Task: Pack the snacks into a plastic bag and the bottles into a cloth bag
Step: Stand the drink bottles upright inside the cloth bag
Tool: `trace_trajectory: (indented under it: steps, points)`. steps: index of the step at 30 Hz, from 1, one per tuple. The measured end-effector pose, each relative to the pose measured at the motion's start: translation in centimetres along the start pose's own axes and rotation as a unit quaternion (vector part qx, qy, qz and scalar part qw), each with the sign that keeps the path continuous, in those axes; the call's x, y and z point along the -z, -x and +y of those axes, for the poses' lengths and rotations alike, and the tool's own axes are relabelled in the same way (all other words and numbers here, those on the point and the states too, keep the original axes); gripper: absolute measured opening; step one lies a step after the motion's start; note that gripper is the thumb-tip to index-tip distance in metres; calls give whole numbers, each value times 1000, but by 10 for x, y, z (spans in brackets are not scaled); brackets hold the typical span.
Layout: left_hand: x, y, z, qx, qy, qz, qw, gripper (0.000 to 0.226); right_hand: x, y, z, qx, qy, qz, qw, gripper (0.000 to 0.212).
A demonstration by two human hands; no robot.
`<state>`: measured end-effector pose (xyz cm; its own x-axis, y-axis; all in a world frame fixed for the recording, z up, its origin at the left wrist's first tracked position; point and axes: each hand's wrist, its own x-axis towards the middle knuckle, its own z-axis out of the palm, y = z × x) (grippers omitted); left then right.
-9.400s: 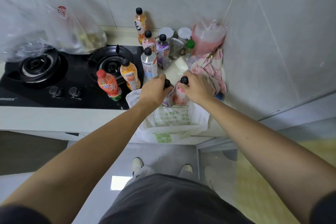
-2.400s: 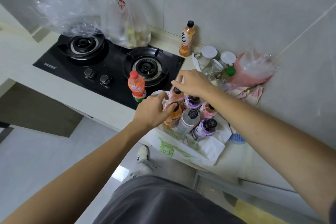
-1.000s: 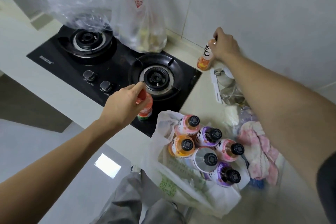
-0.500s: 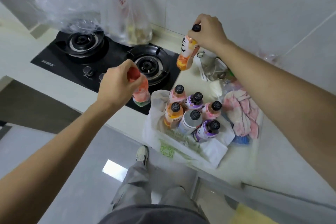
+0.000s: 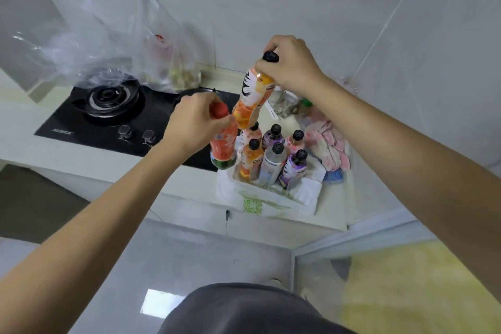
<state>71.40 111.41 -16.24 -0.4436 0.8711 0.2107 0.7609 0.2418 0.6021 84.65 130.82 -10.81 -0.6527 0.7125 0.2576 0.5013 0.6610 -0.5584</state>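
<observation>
A white cloth bag [image 5: 303, 194] lies open on the counter with several bottles [image 5: 272, 163] standing upright in it. My left hand [image 5: 193, 122] grips the neck of a red-capped orange bottle [image 5: 223, 149], held in the air just left of the bag. My right hand [image 5: 291, 64] grips the neck of a black-capped orange bottle [image 5: 252, 97], tilted above the bag's far side. A clear plastic bag [image 5: 168, 62] with snacks inside stands against the wall behind the stove.
A black gas stove [image 5: 108, 114] with two knobs fills the counter's left. A pink cloth [image 5: 329, 148] and a blue item [image 5: 333, 176] lie right of the bag. Jars and a green-capped bottle [image 5: 306, 102] sit behind. The tiled wall is close on the right.
Both hands have carried their bottles toward the cloth bag. The two bottles now hang close together above its left and far side.
</observation>
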Motion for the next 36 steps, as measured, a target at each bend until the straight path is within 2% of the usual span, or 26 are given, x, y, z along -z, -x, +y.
trace_trajectory:
  steps: [6, 14, 19, 23, 28, 36]
  points:
    - [8, 20, 0, -60, 27, -51, 997, 31, 10, 66, -18, -64, 25, 0, 998, 19]
    - [-30, 42, -5, -64, 59, -116, 989, 27, -7, 150, 9, -147, 39, -16, 988, 19]
    - [-63, 50, -2, -62, 66, -131, 987, 28, -23, 189, 40, -178, 70, -26, 981, 21]
    - [-90, 62, -4, -71, 51, -145, 986, 28, -42, 212, 64, -177, 91, -44, 979, 22]
    - [-116, 71, -7, -43, 39, -148, 987, 26, -65, 223, 85, -156, 77, -72, 982, 31]
    - [-141, 70, -12, -21, 18, -156, 987, 28, -79, 221, 108, -161, 52, -150, 974, 32]
